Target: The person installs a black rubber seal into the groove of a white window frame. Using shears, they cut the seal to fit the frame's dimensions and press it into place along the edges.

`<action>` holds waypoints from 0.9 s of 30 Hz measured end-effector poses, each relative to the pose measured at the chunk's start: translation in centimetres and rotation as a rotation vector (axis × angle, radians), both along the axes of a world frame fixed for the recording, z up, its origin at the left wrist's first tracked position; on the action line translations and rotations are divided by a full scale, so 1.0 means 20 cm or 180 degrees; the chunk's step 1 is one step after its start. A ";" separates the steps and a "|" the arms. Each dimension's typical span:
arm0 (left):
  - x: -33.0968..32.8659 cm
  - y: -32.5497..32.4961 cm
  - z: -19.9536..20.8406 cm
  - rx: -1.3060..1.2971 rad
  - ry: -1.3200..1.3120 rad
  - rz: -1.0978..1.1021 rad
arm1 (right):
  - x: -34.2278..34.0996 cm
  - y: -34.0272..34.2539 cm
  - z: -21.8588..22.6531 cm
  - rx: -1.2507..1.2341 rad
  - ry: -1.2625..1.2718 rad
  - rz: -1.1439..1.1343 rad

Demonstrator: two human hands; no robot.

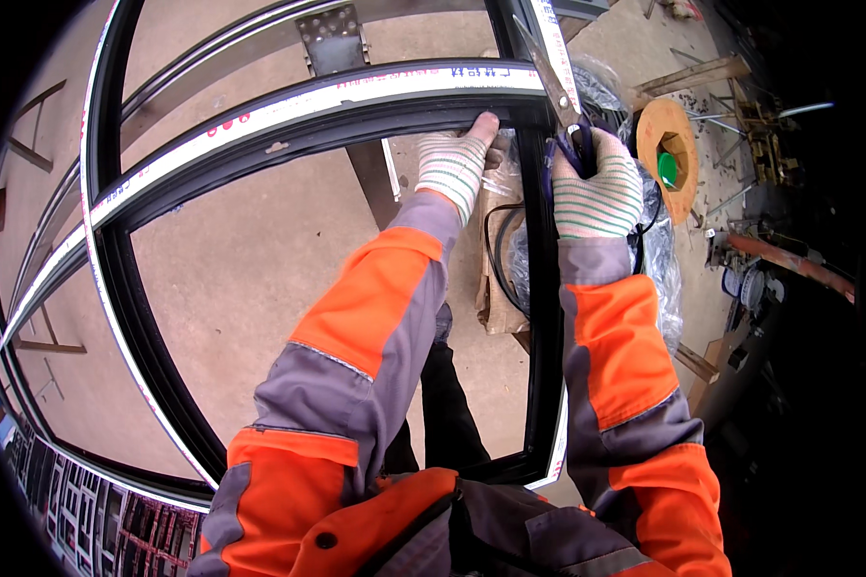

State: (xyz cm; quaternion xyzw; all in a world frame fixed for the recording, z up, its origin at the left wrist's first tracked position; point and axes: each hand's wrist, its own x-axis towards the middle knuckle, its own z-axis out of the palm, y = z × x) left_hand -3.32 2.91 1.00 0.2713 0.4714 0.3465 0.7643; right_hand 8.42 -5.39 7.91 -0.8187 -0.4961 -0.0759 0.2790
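A large black window frame (546, 337) with printed white protective film (385, 88) lies in front of me. My left hand (452, 163), in a striped knit glove with a bare thumb tip, is closed on the inner edge of the far bar, near its right corner. The thumb presses the black edge; the other fingers are partly hidden beneath. My right hand (601, 188), gloved alike, grips scissors (553, 77) by their dark purple handles. Their blades point away, over the frame's far right corner.
Clear plastic wrap (659, 279), a brown cardboard piece (498, 288) and a black cable lie beyond the right bar. A yellowish ring-shaped piece (678, 144) with a green item sits farther right, near wooden offcuts (693, 75). Metal profiles stand at the lower left.
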 end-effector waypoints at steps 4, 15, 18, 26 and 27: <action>-0.01 0.00 0.02 -0.0068 0.0037 0.0067 | -0.02 0.02 -0.01 -0.0060 0.0177 -0.0027; -0.28 0.07 -0.13 0.0383 0.0163 -0.0011 | -0.01 0.01 -0.05 0.0125 0.0160 -0.0148; -0.41 0.09 -0.07 0.0217 0.0398 0.0022 | 0.01 0.01 -0.09 0.0213 0.0280 -0.0104; -0.89 0.17 -0.12 0.0309 0.0618 0.0358 | 0.02 0.01 -0.10 0.0203 0.0404 -0.0088; -0.93 0.19 -0.12 0.0299 0.0591 0.0345 | 0.03 0.00 -0.08 0.0183 0.0368 -0.0139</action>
